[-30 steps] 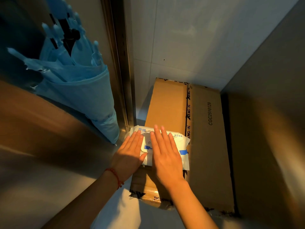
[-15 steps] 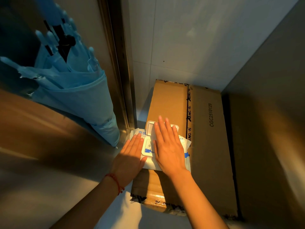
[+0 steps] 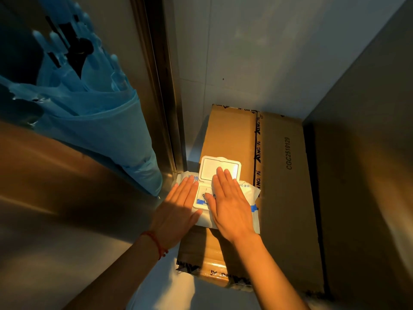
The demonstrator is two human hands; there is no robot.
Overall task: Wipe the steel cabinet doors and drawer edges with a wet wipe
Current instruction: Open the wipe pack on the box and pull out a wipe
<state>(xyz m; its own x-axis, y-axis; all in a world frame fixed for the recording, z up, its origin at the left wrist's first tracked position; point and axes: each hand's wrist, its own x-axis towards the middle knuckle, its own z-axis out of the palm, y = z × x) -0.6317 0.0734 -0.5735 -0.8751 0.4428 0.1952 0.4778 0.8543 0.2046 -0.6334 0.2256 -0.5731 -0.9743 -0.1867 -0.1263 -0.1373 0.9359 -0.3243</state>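
Wipe pack (image 3: 245,193) lid (image 3: 220,167) now fully open vs 1s ago.

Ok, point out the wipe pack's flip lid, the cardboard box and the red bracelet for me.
flip lid (image 3: 210,167): head view, inner face of the open lid.
cardboard box (image 3: 283,198): head view, bare top right of the tape.
red bracelet (image 3: 156,242): head view, cord on the left wrist.

Two hands, the left hand (image 3: 177,217) and the right hand (image 3: 231,206); one pack of wet wipes (image 3: 247,193); one cardboard box (image 3: 283,198); one blue umbrella (image 3: 96,124); one red bracelet (image 3: 156,242).
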